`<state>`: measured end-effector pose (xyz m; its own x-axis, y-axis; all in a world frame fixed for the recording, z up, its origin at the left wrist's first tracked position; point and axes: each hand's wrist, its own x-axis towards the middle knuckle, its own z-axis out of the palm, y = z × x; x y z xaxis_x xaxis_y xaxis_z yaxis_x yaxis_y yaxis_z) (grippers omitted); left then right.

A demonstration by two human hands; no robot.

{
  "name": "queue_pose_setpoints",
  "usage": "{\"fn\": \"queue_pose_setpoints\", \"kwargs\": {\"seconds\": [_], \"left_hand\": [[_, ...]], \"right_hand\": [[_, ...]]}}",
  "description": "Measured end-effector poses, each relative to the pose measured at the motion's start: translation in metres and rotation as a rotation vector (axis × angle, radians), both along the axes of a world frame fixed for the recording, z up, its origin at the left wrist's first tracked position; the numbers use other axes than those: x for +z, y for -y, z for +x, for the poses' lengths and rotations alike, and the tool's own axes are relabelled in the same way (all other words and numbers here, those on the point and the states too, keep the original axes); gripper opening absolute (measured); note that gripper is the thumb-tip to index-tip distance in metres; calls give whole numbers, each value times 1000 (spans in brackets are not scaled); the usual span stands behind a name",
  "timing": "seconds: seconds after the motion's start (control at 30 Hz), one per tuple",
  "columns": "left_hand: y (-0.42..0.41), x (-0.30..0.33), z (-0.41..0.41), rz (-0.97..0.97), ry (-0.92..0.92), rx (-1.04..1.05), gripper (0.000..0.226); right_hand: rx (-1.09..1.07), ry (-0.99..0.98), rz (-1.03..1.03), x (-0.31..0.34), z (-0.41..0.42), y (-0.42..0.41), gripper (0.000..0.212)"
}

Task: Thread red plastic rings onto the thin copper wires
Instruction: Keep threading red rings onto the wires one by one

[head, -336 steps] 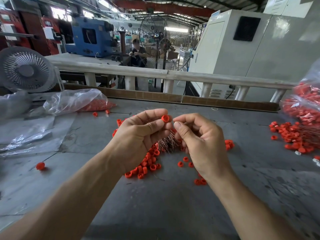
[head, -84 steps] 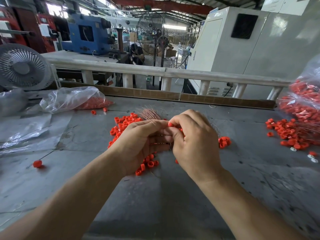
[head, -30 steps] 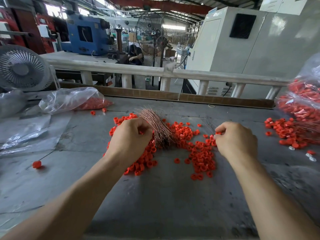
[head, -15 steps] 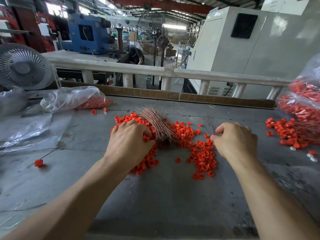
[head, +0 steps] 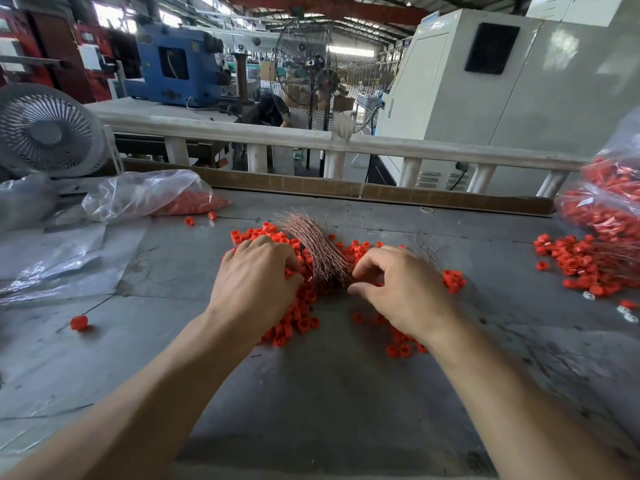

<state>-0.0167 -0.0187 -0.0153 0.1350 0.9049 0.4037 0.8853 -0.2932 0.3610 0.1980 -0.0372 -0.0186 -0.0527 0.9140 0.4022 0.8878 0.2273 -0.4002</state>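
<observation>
A fanned bundle of thin copper wires (head: pixel 317 251) lies on the grey table (head: pixel 329 403), in the middle of a spread of loose red plastic rings (head: pixel 301 317). My left hand (head: pixel 256 282) rests palm down on the rings just left of the bundle, its bent fingertips buried among them. What they hold is hidden. My right hand (head: pixel 398 289) sits just right of the bundle's near end, thumb and forefinger apart and close to the wires, with nothing seen between them.
More red rings with wires (head: pixel 581 261) lie at the right, below a clear bag of rings (head: pixel 609 202). Another clear bag (head: pixel 156 197) and plastic sheets lie at the left, near a small fan (head: pixel 48 129). One ring on a wire (head: pixel 79 322) lies far left.
My right hand has moved left from the table's right side to the near end of the wire bundle. My left hand has stayed on the rings beside the bundle.
</observation>
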Motion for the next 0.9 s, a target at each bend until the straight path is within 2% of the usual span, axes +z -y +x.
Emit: {"fn": "queue_pose_setpoints", "kwargs": {"seconds": [0.2, 0.33, 0.53, 0.67, 0.8, 0.9], "left_hand": [[-1, 3, -3, 9, -4, 25, 13], [-2, 6, -6, 1, -2, 53, 13], [-3, 6, -5, 1, 8, 28, 8], [-4, 4, -3, -11, 3, -17, 2], [-4, 2, -4, -34, -52, -31, 13], [-6, 5, -8, -52, -56, -40, 11]], "right_hand": [[19, 39, 61, 1, -6, 0, 10], [42, -43, 155, 3, -5, 1, 10], [108, -509, 270, 9, -12, 9, 13], [254, -923, 301, 16, -19, 13, 6], [264, -1072, 406, 24, -19, 17, 7], [218, -1155, 450, 27, -17, 18, 9]]}}
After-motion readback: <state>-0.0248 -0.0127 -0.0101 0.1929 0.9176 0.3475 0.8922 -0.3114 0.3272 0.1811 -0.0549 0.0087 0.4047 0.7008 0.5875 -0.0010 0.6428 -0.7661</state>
